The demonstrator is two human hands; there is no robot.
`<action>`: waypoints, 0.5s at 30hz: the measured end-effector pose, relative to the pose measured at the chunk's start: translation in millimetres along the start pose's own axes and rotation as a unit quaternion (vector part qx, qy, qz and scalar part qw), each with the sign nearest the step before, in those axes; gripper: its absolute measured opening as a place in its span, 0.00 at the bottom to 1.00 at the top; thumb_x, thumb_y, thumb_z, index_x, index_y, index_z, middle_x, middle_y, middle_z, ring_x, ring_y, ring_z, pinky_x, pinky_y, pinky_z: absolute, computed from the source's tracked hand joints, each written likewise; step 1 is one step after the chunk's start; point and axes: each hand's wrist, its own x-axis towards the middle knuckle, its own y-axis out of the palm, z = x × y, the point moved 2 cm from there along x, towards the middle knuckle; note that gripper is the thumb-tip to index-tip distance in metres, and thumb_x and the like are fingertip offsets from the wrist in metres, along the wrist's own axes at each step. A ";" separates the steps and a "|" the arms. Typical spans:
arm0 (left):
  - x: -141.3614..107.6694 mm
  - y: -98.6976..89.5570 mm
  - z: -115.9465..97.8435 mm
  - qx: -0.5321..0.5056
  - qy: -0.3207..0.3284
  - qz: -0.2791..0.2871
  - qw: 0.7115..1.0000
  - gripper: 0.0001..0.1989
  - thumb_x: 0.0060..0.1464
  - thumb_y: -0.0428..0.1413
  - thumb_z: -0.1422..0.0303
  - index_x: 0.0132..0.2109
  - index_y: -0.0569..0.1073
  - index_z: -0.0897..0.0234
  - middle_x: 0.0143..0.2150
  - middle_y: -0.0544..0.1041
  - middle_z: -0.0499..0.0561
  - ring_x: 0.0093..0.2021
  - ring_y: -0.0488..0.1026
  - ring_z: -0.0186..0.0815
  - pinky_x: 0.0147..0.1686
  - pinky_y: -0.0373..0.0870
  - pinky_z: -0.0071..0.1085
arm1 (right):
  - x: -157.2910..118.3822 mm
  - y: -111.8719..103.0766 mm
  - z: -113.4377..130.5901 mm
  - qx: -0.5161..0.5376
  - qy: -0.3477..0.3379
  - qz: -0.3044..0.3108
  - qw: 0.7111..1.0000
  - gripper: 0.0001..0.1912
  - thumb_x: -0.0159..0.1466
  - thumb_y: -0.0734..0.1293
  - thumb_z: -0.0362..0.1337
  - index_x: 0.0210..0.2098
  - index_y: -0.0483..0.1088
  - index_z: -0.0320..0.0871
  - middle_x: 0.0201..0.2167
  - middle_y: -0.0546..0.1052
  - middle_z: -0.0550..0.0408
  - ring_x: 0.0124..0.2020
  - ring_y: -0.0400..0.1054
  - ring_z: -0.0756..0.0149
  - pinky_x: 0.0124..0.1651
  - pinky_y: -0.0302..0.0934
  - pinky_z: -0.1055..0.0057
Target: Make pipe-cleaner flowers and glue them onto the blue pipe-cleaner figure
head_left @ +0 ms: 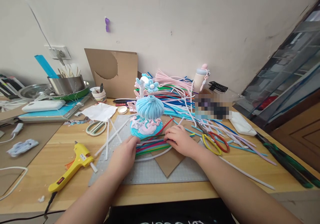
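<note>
A loose bundle of coloured pipe cleaners, with green, pink, blue and red stems, lies low over the mat between my hands. My left hand is closed around its left end, the fingertips partly hidden. At the other end, the curled fingers of my right hand press on the stems. Just behind them stands a fuzzy pipe-cleaner ornament, with a pleated blue dome, flowers on top and a round blue and pink base. Under the bundle, a piece of brown cardboard rests on the grey cutting mat.
A yellow glue gun and pale-handled scissors lie at left. Scissors with yellow and red handles sit right of my right hand. Behind are many pipe cleaners, a bottle and a cut cardboard sheet.
</note>
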 end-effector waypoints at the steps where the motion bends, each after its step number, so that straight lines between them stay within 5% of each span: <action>1: 0.2 -0.1 -0.4 -0.001 0.011 0.002 1.000 0.13 0.61 0.42 0.74 0.43 0.69 0.58 0.47 0.75 0.50 0.45 0.73 0.39 0.43 0.68 0.33 | -0.1 1.1 -1.0 -0.005 0.005 0.004 1.000 0.09 0.63 0.64 0.29 0.39 0.73 0.46 0.40 0.75 0.53 0.45 0.63 0.60 0.51 0.48 0.59; 5: 0.9 1.4 -1.0 -0.003 0.034 0.001 0.999 0.11 0.61 0.44 0.71 0.44 0.70 0.58 0.47 0.73 0.52 0.47 0.72 0.40 0.45 0.67 0.34 | -0.7 4.5 -4.4 -0.007 0.022 0.026 0.999 0.14 0.63 0.65 0.30 0.47 0.72 0.47 0.43 0.74 0.52 0.46 0.63 0.60 0.49 0.50 0.60; 15: -0.3 3.1 0.4 -0.001 0.031 -0.002 1.000 0.13 0.63 0.42 0.70 0.48 0.69 0.54 0.50 0.73 0.48 0.48 0.72 0.42 0.42 0.67 0.36 | 3.6 3.4 -3.5 0.004 0.028 0.049 0.998 0.12 0.67 0.61 0.34 0.46 0.73 0.47 0.39 0.74 0.54 0.43 0.66 0.63 0.49 0.49 0.59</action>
